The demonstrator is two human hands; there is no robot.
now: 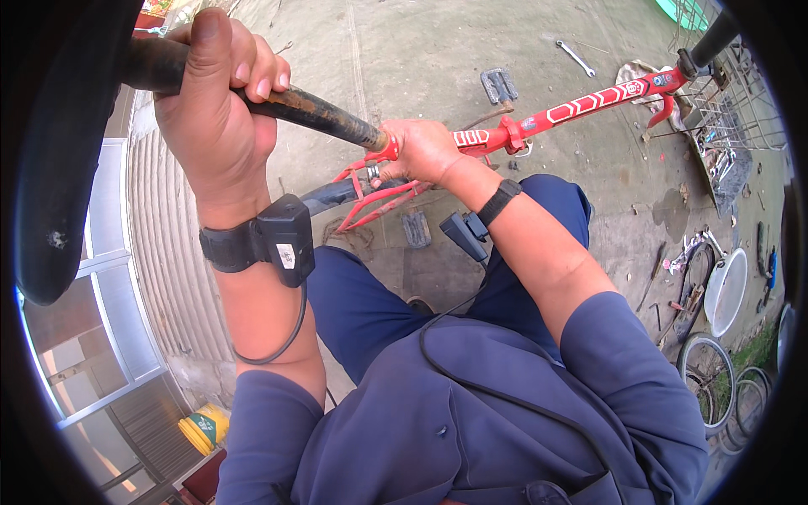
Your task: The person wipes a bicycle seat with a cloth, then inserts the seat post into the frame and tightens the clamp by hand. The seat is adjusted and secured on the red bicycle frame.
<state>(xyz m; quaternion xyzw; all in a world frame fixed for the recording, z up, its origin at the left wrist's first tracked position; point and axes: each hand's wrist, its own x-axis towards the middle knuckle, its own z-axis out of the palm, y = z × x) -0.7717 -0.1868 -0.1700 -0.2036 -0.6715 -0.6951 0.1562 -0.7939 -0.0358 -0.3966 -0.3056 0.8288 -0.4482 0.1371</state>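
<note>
My left hand [220, 109] is closed round a black, rust-marked bicycle seat post [324, 116], with the thumb lying along it. At the post's upper end, a dark saddle [63, 160] fills the left edge. The post's lower end meets a red bicycle frame [581, 103]. There my right hand [421, 150] grips the top of the seat tube, its fingers curled beside a silver clamp [373, 171]. Part of that joint is hidden behind the hand. A black rear tyre [328, 198] shows below, between the red stays. Pedals [499, 86] stick out on both sides of the frame.
An open-end wrench [576, 58] lies on the ground beyond the frame. At the right are a wire basket [741, 101], a tray of tools [720, 160], a white basin [726, 292] and several loose wheels [707, 379]. A yellow bag [204, 427] sits lower left.
</note>
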